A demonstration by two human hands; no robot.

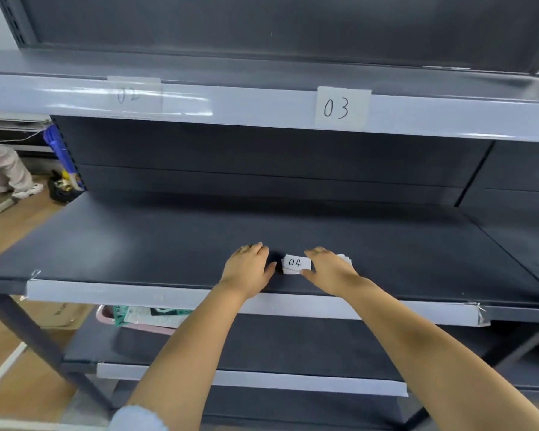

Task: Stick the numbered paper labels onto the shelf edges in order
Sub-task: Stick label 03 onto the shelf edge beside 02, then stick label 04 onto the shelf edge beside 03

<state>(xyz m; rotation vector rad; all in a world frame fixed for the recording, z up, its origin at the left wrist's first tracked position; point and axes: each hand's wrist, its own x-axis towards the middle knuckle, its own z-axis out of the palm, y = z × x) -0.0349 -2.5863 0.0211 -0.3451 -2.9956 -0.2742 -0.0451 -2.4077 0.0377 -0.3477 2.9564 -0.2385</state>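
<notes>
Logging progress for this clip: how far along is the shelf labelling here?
Done: white paper labels 02 and 03 sit on the upper grey shelf edge. In hand: the small white label stack topped by 04 lies on the dark middle shelf, left hand beside it, right hand touching it. Left: 04 onward; the middle shelf's white edge strip looks unlabelled.

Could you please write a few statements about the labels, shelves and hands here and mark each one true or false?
1. The label 03 is stuck on the upper shelf edge. True.
2. The label 04 is already stuck on a shelf edge. False: it tops a small paper stack lying on the middle shelf.
3. The label 02 sits left of 03. True.
4. The left hand holds a tape roll. False: it holds nothing and rests on the shelf.
5. The right hand is at the stack. True.
</notes>
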